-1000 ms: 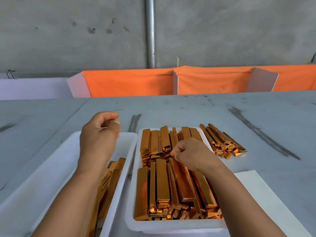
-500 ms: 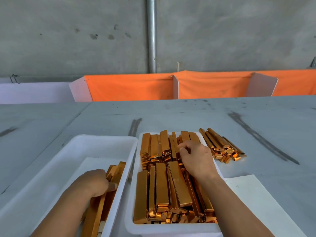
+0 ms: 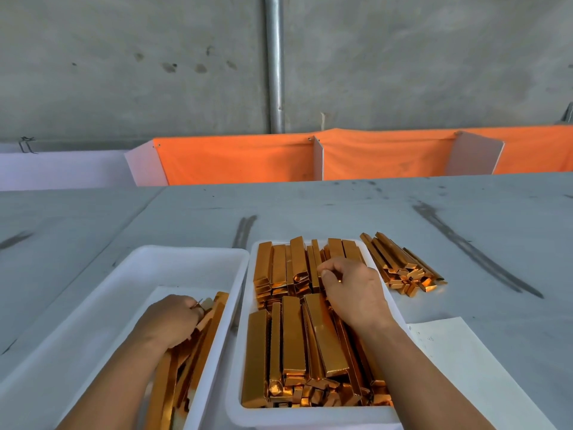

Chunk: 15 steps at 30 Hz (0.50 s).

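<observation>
Two white trays sit side by side in front of me. The right tray (image 3: 310, 418) is packed with long shiny gold boxes (image 3: 291, 336) in two rows. My right hand (image 3: 353, 290) is over its far row, with curled fingertips pinching the end of one gold box there. The left tray (image 3: 186, 252) holds a smaller bundle of gold boxes (image 3: 214, 330) along its right wall. My left hand (image 3: 173, 319) lies on the far ends of that bundle, its fingers curled round them.
A loose pile of gold boxes (image 3: 403, 265) lies on the grey table (image 3: 341, 206), just right of the right tray. A white sheet of paper (image 3: 465, 367) lies at the near right. Orange cloth with white dividers (image 3: 319, 158) runs along the table's far edge.
My left hand dropped from above the left tray onto the gold boxes in it. My right hand moved from the near row to the far row of the right tray.
</observation>
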Each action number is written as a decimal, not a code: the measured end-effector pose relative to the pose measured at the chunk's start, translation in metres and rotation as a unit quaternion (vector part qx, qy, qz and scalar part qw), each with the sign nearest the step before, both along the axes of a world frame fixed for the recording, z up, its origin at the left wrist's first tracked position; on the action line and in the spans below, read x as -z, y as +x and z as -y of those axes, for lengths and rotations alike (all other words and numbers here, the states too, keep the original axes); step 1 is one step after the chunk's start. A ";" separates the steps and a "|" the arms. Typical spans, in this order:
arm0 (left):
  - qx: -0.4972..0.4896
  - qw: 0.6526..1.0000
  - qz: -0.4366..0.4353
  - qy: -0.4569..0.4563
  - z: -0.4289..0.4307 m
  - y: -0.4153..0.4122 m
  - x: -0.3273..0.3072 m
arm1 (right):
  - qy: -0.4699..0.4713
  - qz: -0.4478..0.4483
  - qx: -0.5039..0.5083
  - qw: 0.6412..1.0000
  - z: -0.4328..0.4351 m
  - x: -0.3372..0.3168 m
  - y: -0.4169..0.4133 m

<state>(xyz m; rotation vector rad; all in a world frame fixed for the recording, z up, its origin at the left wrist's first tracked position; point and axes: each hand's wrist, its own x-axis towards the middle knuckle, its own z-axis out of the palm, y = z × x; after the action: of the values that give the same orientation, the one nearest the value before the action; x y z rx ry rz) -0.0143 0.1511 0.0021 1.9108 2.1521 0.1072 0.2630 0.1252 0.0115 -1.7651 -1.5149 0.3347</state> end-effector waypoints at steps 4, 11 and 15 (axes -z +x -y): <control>-0.057 0.979 0.091 0.172 0.002 0.003 -0.014 | 0.016 -0.009 -0.003 1.000 0.002 -0.001 -0.001; -0.042 0.817 0.566 0.102 0.019 0.035 -0.068 | 0.073 -0.073 -0.053 0.993 0.010 -0.006 -0.005; 0.017 0.767 0.641 0.009 0.023 0.062 -0.079 | 0.093 -0.100 -0.065 0.988 0.012 -0.007 -0.006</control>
<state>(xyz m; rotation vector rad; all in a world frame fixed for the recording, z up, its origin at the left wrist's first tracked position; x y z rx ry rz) 0.0475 0.1279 0.0813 1.1615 1.1108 1.0662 0.2570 0.1135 0.0186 -1.4461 -1.4692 0.4092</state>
